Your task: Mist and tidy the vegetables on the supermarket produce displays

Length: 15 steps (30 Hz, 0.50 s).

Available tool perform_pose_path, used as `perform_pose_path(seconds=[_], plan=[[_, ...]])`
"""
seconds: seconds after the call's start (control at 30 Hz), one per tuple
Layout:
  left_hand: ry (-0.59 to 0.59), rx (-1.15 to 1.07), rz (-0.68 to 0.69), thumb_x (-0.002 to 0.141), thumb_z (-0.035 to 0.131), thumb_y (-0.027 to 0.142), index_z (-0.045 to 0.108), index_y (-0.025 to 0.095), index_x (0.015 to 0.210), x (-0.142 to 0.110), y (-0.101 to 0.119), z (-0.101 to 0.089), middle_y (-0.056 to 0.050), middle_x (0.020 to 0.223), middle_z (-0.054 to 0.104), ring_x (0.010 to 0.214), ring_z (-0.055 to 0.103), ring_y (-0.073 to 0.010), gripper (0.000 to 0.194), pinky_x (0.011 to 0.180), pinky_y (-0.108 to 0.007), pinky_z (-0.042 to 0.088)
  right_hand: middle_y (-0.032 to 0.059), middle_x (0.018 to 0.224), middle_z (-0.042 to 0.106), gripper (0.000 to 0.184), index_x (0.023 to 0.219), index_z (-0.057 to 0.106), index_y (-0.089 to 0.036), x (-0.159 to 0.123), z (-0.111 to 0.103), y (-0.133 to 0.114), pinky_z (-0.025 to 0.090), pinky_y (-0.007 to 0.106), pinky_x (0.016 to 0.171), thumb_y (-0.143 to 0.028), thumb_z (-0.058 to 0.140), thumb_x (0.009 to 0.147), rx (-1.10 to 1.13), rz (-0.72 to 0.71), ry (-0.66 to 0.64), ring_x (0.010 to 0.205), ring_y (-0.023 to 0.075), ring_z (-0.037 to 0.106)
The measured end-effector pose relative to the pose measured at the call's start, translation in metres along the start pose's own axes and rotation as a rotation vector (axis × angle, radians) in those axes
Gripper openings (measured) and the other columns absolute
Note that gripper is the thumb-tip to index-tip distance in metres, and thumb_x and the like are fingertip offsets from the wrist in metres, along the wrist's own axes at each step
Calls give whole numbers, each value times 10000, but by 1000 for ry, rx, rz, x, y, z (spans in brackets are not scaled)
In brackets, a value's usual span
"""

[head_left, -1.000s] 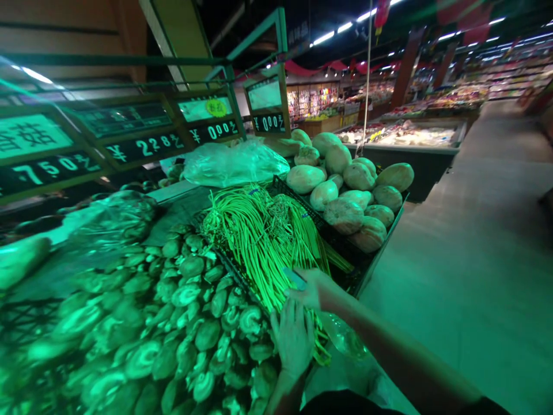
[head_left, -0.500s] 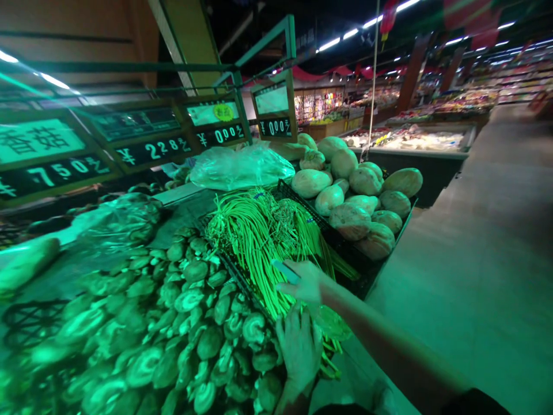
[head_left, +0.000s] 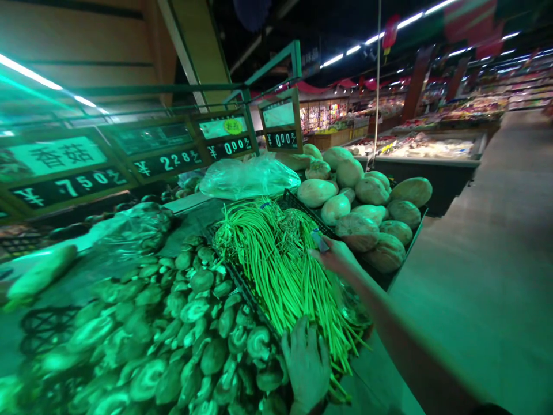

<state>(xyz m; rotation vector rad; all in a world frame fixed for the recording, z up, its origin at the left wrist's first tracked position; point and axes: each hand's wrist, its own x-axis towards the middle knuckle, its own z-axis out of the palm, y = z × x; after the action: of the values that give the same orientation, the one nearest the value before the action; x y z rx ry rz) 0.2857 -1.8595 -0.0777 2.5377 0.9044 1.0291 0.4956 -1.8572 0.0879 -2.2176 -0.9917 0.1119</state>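
A pile of long green beans (head_left: 280, 259) lies in a black crate (head_left: 242, 285) on a market stand. My left hand (head_left: 307, 364) rests palm-down on the near ends of the beans, fingers spread. My right hand (head_left: 336, 255) reaches over the far right side of the pile and grips a small flat blue-grey object (head_left: 320, 241); what it is cannot be made out. A clear plastic bag (head_left: 355, 308) hangs under my right forearm.
Mushrooms (head_left: 173, 328) fill the stand to the left of the beans. Large pale gourds (head_left: 367, 207) are stacked to the right. Price signs (head_left: 168, 161) stand behind, with plastic-wrapped produce (head_left: 248, 176) under them. An open aisle floor (head_left: 488, 242) runs along the right.
My right hand has moved forward and right along the beans, toward the gourds, still holding the small object. My left hand stays on the near bean ends. The camera has tilted slightly.
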Motion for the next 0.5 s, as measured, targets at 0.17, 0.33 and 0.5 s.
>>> perform_pose_path(seconds=[0.17, 0.33, 0.5], plan=[[-33, 121, 33, 854, 582, 344, 699, 277, 1052, -4, -4, 3, -66, 1222, 662, 1165, 560, -281, 240, 1062, -534, 321, -13, 744, 645, 275, 901, 613, -206, -12, 21, -51, 379, 225, 594, -472, 629, 835, 95, -223, -206, 662, 135, 585], [-29, 165, 39, 843, 572, 359, 716, 296, 1037, -9, -9, 10, -91, 1115, 684, 1101, 583, -313, 250, 1039, -580, 373, -16, 722, 626, 291, 866, 618, -203, -6, 37, -97, 371, 225, 548, -491, 615, 827, 272, -314, -257, 610, 122, 544], [-45, 191, 66, 812, 638, 416, 703, 303, 1037, -10, -20, 21, -82, 1189, 656, 1111, 569, -309, 260, 1027, -593, 392, 3, 757, 653, 324, 917, 636, -206, 23, 28, -89, 426, 245, 598, -516, 612, 826, 170, -170, -139, 683, 154, 607]])
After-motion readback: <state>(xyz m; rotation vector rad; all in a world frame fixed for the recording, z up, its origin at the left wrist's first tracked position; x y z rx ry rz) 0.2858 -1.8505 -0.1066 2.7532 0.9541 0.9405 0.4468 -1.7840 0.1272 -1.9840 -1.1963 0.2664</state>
